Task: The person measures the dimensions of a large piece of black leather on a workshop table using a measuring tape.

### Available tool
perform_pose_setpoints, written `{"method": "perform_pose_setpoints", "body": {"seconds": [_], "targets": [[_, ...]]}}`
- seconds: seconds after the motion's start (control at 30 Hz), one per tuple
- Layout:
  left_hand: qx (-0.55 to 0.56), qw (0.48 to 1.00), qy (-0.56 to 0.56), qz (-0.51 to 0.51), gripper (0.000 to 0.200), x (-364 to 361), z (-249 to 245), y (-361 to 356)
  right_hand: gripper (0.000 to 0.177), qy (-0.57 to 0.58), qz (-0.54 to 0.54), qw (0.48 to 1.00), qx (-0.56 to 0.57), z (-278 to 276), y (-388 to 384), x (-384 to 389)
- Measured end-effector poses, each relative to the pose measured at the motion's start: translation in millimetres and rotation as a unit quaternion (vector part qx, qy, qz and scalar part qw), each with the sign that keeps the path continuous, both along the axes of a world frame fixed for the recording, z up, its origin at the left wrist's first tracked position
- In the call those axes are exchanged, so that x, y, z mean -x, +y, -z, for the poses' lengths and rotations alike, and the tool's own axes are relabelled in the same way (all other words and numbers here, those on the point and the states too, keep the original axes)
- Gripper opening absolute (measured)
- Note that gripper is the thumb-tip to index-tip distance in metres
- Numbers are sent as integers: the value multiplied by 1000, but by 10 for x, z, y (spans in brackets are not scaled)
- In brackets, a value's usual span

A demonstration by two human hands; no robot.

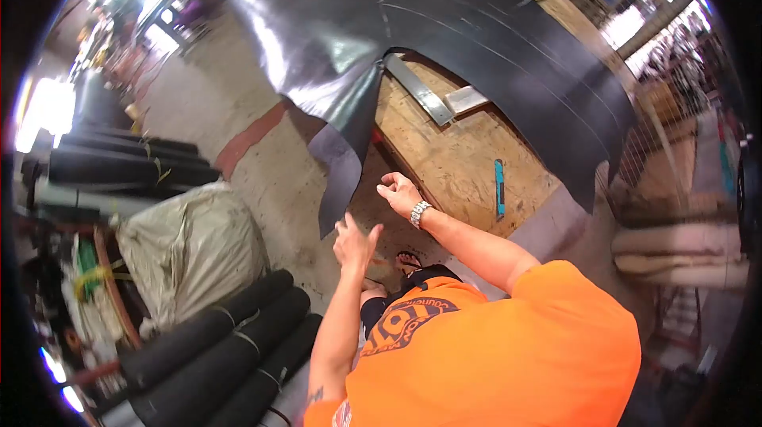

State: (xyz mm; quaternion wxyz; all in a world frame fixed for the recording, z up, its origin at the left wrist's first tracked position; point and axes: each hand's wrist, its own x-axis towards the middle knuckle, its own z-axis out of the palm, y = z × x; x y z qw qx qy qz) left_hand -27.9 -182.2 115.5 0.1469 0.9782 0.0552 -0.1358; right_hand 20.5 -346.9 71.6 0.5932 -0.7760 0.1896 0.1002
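Note:
Fingers apart and thumb raised, my left hand (pixel 355 244) is just below the hanging tip of a large black sheet (pixel 508 54); I see nothing in it. My right hand (pixel 402 194), with a metal watch (pixel 420 213) on its wrist, is beside the wooden tabletop's near edge, its fingers loosely bent and nothing visible between them. The glossy, flexible sheet has pale lines drawn on it and drapes over the table's left side. On the wooden tabletop (pixel 444 161) lies a teal utility knife (pixel 499 189). Metal bars (pixel 418 90) lie farther back, by the sheet's cut edge.
Several black rolls (pixel 230 340) are stacked at lower left, beside a bundle under a grey-beige cover (pixel 194 248). More dark rolls (pixel 119 161) lie behind it. Wire mesh (pixel 643 157) and pale rolls (pixel 675 252) stand right of the table.

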Motion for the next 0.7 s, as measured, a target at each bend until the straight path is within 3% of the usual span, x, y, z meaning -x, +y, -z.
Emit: {"method": "perform_pose_setpoints", "body": {"seconds": [0.1,0.13,0.23,0.33,0.4,0.47,0.53,0.57,0.6,0.63,0.67,0.7], "targets": [[7,998,15,57,74,-737,374,-54,44,16,47,998,37,-280,-48,-8],[14,997,14,76,69,-903,527,-14,44,-14,67,997,42,-102,-104,49],[12,977,12,210,51,-1346,847,231,42,-47,187,977,87,-215,-212,450],[75,949,10,305,44,-1591,645,468,36,-40,310,915,254,-198,-289,940],[93,936,31,337,50,-1617,192,596,32,54,354,898,257,-276,-169,1195],[172,894,48,411,40,-1732,-379,675,31,82,398,901,150,-262,52,1328],[367,819,239,370,36,-1969,-1121,605,32,85,383,917,73,10,233,1374],[510,729,348,295,35,-2037,-1392,513,32,101,386,916,36,-117,425,1243],[631,605,440,205,37,-2082,-1618,392,32,113,387,915,1,-205,540,1144],[655,588,432,195,35,-2094,-1822,278,33,141,373,906,-142,-176,605,1101],[680,568,424,185,33,-2086,-1951,169,35,66,409,856,-309,-150,641,1054],[659,602,411,184,28,-2084,-1754,52,37,11,435,770,-467,-193,692,976]]}}
